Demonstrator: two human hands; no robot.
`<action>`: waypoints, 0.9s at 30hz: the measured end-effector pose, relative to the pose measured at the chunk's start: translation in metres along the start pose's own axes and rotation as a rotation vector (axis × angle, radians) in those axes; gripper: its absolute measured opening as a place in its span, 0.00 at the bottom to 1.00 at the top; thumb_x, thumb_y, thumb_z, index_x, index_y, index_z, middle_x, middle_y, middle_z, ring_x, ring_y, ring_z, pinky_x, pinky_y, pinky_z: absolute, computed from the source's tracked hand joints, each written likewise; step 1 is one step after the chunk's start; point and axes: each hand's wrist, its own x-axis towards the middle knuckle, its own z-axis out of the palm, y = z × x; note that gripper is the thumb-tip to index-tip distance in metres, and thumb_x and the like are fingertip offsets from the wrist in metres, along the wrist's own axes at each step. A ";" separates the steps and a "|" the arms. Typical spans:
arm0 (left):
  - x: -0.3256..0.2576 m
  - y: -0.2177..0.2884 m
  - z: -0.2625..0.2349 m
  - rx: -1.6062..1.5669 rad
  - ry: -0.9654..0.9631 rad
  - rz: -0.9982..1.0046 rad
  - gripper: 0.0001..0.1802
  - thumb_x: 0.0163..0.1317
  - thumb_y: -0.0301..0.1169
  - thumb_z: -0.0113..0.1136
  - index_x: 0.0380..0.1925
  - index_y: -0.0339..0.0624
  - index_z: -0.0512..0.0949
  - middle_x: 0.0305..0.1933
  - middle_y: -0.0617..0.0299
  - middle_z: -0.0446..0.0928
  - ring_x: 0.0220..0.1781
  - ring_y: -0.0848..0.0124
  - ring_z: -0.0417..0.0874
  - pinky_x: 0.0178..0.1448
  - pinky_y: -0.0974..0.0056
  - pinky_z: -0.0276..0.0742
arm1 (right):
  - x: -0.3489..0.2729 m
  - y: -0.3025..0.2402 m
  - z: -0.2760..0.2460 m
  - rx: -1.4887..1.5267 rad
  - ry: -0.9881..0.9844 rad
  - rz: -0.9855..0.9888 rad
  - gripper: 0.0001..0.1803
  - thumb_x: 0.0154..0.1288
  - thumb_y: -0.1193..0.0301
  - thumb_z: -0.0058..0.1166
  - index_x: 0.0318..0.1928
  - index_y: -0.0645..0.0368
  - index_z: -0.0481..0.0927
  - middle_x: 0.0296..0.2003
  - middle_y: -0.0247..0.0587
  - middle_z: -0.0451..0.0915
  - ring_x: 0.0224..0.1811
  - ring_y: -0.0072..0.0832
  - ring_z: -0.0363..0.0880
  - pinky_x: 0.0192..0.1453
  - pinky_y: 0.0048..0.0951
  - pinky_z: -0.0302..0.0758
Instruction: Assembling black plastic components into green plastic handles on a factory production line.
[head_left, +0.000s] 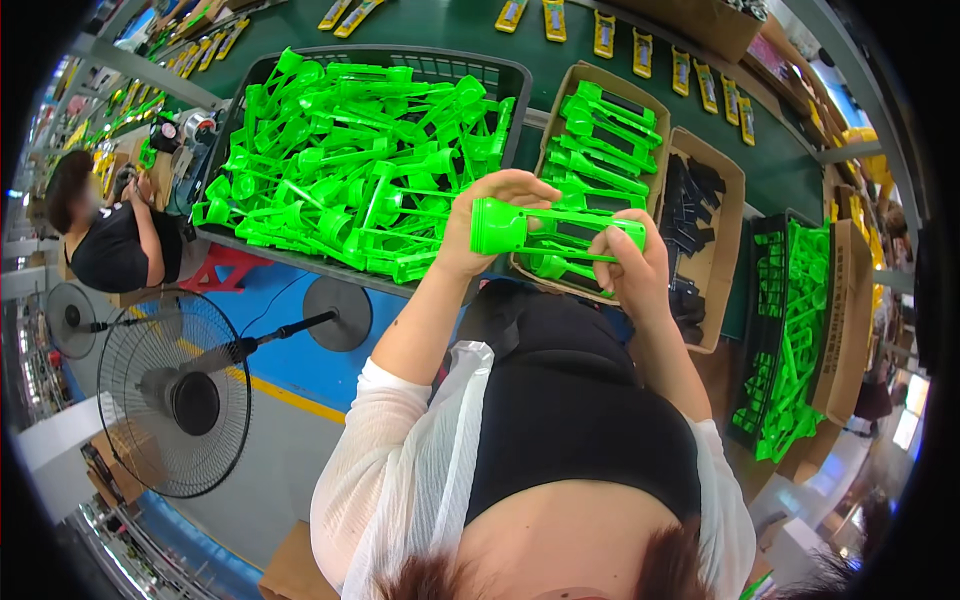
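Note:
Both my hands hold one bright green plastic housing, shaped like a torch body with a wide round head and an open frame. It lies roughly level in front of my chest. My left hand is curled around the round head, its fingers over the top. My right hand pinches the narrow far end between thumb and fingers. Just beyond, partly behind my hands, a cardboard tray holds similar green housings in a row. Beside it a second cardboard tray contains black plastic pieces.
A large dark crate heaped with green housings stands at left. More fill a black crate at right, beside a carton. Yellow-and-grey devices line the green conveyor. A fan and a seated co-worker are at left.

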 end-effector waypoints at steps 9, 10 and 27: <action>0.001 -0.013 -0.015 0.605 -0.273 0.068 0.14 0.45 0.14 0.52 0.32 0.37 0.78 0.41 0.56 0.75 0.47 0.62 0.75 0.51 0.62 0.70 | 0.001 0.042 -0.048 0.324 0.248 0.429 0.12 0.58 0.66 0.54 0.33 0.60 0.67 0.21 0.33 0.67 0.14 0.20 0.65 0.12 0.19 0.57; 0.002 -0.009 -0.015 0.709 -0.382 0.133 0.16 0.39 0.11 0.47 0.27 0.36 0.78 0.35 0.56 0.76 0.43 0.62 0.76 0.49 0.63 0.70 | -0.002 0.047 -0.050 0.214 0.300 0.465 0.16 0.59 0.61 0.53 0.36 0.61 0.68 0.21 0.34 0.68 0.15 0.20 0.68 0.13 0.19 0.59; -0.031 -0.057 0.117 0.058 0.421 -0.528 0.16 0.52 0.20 0.60 0.43 0.37 0.72 0.38 0.61 0.76 0.39 0.73 0.77 0.43 0.71 0.73 | 0.028 0.088 -0.328 -1.306 0.253 0.000 0.13 0.46 0.68 0.61 0.28 0.59 0.70 0.30 0.44 0.71 0.37 0.43 0.72 0.39 0.38 0.69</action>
